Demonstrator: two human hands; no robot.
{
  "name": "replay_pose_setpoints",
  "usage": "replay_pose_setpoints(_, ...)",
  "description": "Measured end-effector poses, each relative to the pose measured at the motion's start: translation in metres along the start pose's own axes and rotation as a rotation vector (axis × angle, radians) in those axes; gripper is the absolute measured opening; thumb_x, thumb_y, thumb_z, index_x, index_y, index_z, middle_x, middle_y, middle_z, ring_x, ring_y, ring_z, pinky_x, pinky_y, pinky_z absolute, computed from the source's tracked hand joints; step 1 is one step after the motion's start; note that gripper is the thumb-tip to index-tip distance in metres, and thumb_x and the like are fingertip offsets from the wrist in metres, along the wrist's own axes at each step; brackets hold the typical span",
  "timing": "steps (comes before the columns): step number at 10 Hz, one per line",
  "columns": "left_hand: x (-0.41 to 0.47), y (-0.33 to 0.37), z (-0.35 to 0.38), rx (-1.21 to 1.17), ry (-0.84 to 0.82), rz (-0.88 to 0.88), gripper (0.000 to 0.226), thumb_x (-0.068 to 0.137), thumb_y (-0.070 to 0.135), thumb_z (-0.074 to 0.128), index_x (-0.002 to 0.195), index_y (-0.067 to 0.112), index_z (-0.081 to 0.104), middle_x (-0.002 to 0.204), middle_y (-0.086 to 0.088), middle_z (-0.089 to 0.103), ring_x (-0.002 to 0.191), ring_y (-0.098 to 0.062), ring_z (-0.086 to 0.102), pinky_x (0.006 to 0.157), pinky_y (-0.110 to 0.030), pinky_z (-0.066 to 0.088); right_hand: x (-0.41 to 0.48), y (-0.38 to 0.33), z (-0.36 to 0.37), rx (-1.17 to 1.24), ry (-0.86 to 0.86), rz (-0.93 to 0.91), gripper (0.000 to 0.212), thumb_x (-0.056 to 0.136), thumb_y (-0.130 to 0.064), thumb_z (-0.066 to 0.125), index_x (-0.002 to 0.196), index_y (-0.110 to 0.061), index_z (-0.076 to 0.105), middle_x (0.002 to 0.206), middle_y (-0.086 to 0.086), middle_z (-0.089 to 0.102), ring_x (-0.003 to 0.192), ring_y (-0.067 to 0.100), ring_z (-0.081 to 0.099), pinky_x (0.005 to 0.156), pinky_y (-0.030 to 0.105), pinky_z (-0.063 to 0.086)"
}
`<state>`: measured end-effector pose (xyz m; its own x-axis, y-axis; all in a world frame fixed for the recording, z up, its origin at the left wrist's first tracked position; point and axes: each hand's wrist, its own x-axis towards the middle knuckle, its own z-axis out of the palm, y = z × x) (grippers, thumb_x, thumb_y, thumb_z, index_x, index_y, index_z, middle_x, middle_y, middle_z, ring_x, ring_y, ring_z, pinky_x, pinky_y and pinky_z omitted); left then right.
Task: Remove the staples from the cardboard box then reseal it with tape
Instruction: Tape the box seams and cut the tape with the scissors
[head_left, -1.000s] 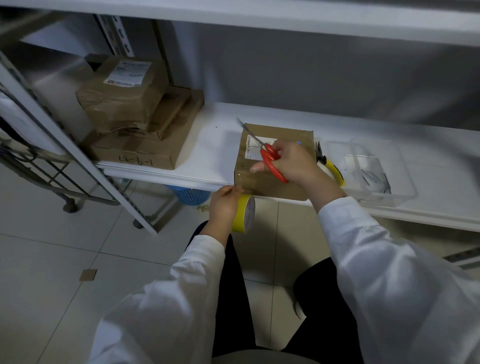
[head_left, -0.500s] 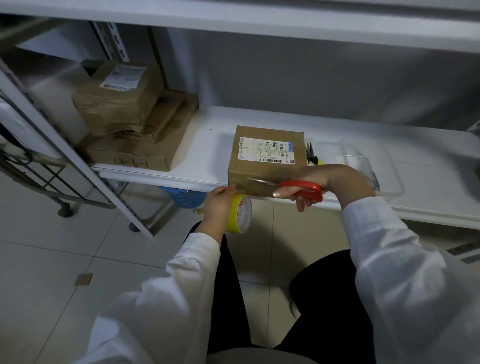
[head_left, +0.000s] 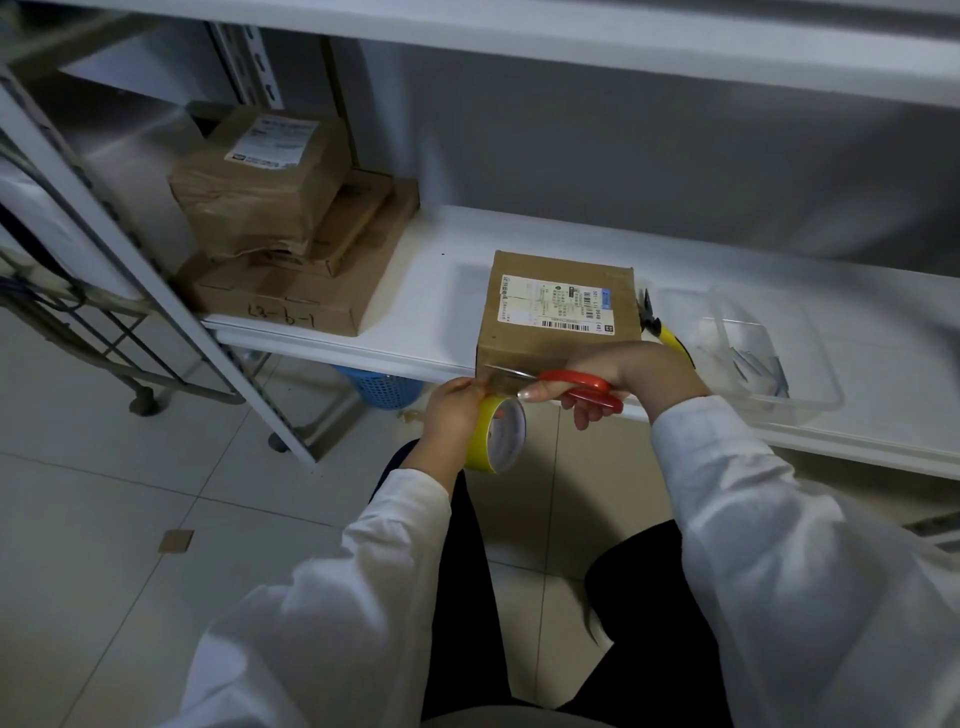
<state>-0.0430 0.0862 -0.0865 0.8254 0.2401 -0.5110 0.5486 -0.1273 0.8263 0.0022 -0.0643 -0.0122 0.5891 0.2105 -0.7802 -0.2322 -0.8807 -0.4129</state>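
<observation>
A brown cardboard box with a white shipping label sits at the front edge of the white shelf. My left hand grips a yellow tape roll just below the box's front left corner. My right hand holds red-handled scissors level along the box's front face. Their blades point left and reach the strip of tape between roll and box.
Yellow-handled pliers lie right of the box. Beside them stands a clear plastic tray with metal bits in it. Stacked cardboard boxes fill the shelf's left end. A blue basket sits under the shelf, above the tiled floor.
My right hand has swung the scissors down from above the box to its front lower edge, blades now pointing left at the tape. My left hand stays on the roll.
</observation>
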Motion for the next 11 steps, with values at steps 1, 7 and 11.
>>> replay_pose_setpoints(1,-0.006,-0.001,-0.003,0.037,-0.008,0.007,0.032,0.091,0.018,0.054,0.123,0.012,0.054,0.130,-0.012,0.057,0.120,-0.030,0.054,0.099,-0.032,0.042,0.002,-0.008,0.002,-0.069,0.014,0.007,0.047,0.078,-0.054,0.064,0.071,-0.009,0.051,0.056,0.006,0.062,0.037,0.008,0.047,0.040,0.015,0.035)
replay_pose_setpoints(7,-0.001,-0.013,-0.020,0.139,0.074,0.037,0.017,0.091,0.014,0.052,0.078,0.007,0.060,0.096,-0.017,0.062,0.100,-0.031,0.059,0.086,-0.032,0.042,0.003,0.004,0.015,-0.279,0.204,-0.144,0.046,0.067,-0.058,0.074,0.078,-0.016,0.058,0.057,0.005,0.056,0.048,0.015,0.049,0.060,0.026,0.047)
replay_pose_setpoints(11,-0.007,0.004,-0.038,0.119,0.105,0.119,0.006,0.086,0.019,0.061,0.083,0.018,0.066,0.110,-0.011,0.067,0.108,-0.027,0.058,0.094,-0.030,0.041,0.002,-0.030,0.038,-0.279,1.065,-0.362,0.051,0.083,-0.044,0.064,0.117,-0.010,0.046,0.116,0.008,0.059,0.112,0.026,0.052,0.088,0.034,0.043)
